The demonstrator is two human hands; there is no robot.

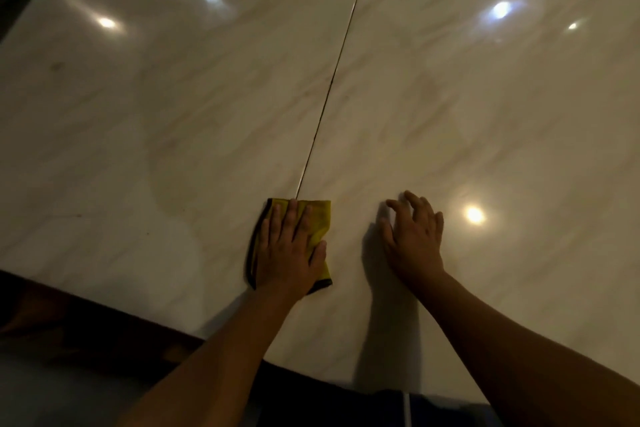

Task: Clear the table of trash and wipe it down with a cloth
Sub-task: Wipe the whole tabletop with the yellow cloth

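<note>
A folded yellow cloth [319, 218] with a dark edge lies flat on the glossy marble-look table [450, 114], near its front edge. My left hand [289, 250] presses down on the cloth with straight fingers and covers most of it. My right hand [414, 239] rests on the bare tabletop just to the right of the cloth, its fingers spread and slightly bent, holding nothing. No trash shows on the table.
A thin dark seam [332, 80] runs from the cloth to the far edge, splitting the tabletop in two. Ceiling lights reflect on the surface. The table's front edge [145, 317] runs diagonally at lower left, with dark floor beyond it.
</note>
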